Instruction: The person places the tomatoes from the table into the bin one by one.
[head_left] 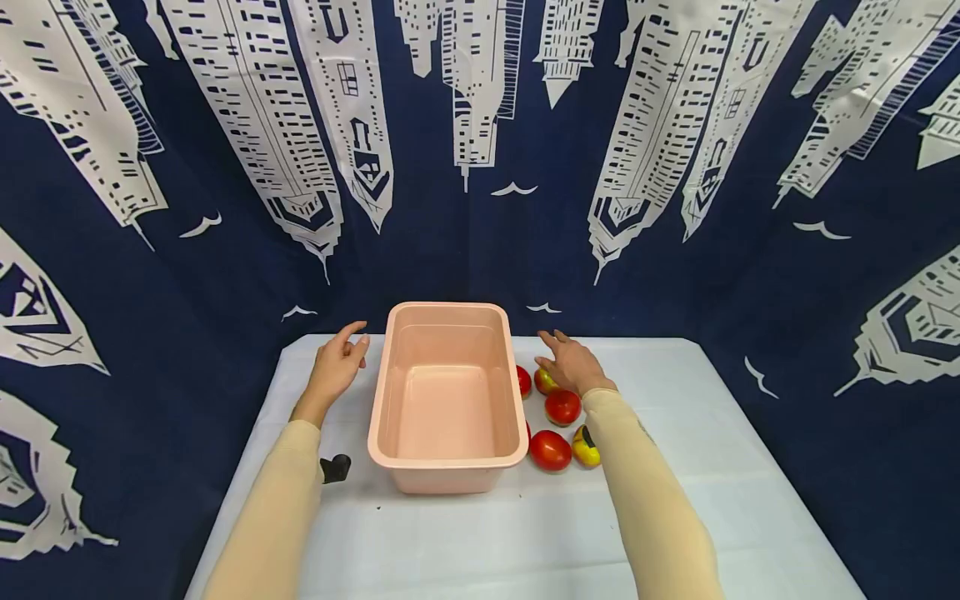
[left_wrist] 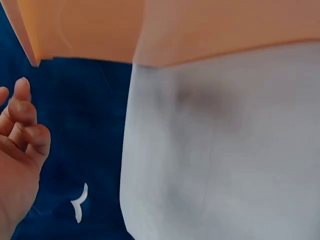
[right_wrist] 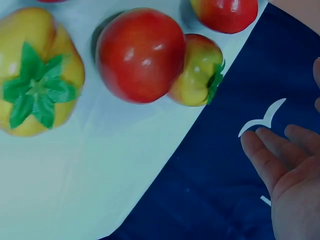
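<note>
A peach-coloured plastic bin [head_left: 447,417] stands on the white table with nothing inside. To its left hovers my left hand [head_left: 335,371], fingers loosely bent and holding nothing. My right hand [head_left: 576,364], fingers spread, is on the bin's other side, over the far end of a group of tomato-like fruits. A yellow-green fruit [head_left: 546,382] shows partly under it, with a red fruit [head_left: 562,407] just nearer. Closer to the front lie another red fruit [head_left: 551,451] and a yellow one [head_left: 586,450] that my sleeve partly covers. In the right wrist view, a yellow fruit [right_wrist: 67,60] has a green leafy top.
A small black object [head_left: 337,468] lies beside my left sleeve. The bin's right wall partly hides a red fruit [head_left: 523,382]. Behind the white table [head_left: 465,542] hangs a dark blue cloth [head_left: 525,250] printed with white buildings, which also rises along both sides.
</note>
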